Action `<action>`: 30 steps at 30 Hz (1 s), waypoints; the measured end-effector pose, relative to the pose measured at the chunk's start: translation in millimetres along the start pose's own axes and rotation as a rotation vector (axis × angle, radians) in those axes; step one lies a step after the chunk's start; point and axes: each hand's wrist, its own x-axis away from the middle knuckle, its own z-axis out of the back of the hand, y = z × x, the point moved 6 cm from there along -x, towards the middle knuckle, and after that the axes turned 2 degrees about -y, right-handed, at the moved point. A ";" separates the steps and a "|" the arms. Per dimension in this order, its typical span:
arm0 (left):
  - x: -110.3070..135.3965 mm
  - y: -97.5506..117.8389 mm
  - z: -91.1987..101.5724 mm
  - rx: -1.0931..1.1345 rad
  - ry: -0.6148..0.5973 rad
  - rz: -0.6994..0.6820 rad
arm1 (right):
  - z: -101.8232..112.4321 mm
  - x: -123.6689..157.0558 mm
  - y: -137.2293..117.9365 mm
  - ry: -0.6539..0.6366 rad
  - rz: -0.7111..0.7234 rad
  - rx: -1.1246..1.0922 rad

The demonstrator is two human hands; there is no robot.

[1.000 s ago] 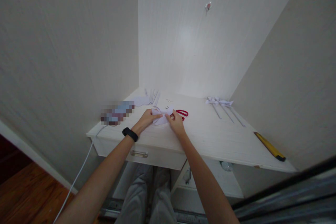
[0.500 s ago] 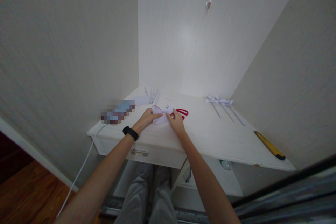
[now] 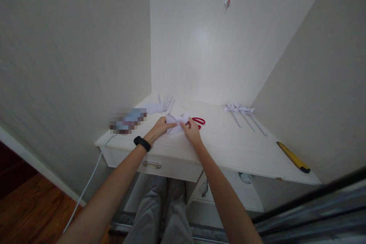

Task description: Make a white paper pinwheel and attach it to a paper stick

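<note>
Between my hands is a white piece of paper (image 3: 175, 127), partly folded, held just above the desk. My left hand (image 3: 160, 127) grips its left edge, thumb on top. On the other side my right hand (image 3: 192, 131) pinches the right edge, its thumb close to the left one near the paper's middle. Red-handled scissors (image 3: 199, 121) lie beside and partly behind my right hand; their blades are hidden. Small dark marks or bits (image 3: 182, 114) show just past the paper; I cannot tell what they are.
Thin paper sticks (image 3: 169, 103) and flat paper sheets (image 3: 154, 108) lie at the back left. Paper pinwheels on sticks (image 3: 239, 109) rest at the back right. A yellow utility knife (image 3: 293, 157) lies at the right edge. A blurred-out device (image 3: 128, 121) with a white cable (image 3: 95, 171) sits left.
The paper's folded part has shifted slightly between my fingers. Both hands stay in nearly the same place, and the objects on the desk have not moved.
</note>
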 end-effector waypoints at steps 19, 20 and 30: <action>4.3 11.0 -3.9 -0.058 -0.032 -0.034 | 0.1 -0.2 -1.7 -0.016 0.006 -0.002; 4.8 11.5 -4.2 -0.053 -0.029 -0.032 | -0.1 -0.2 -1.4 -0.014 0.005 0.001; 3.9 13.4 -2.2 0.080 0.021 -0.057 | -0.8 0.2 -0.4 -0.022 0.017 0.023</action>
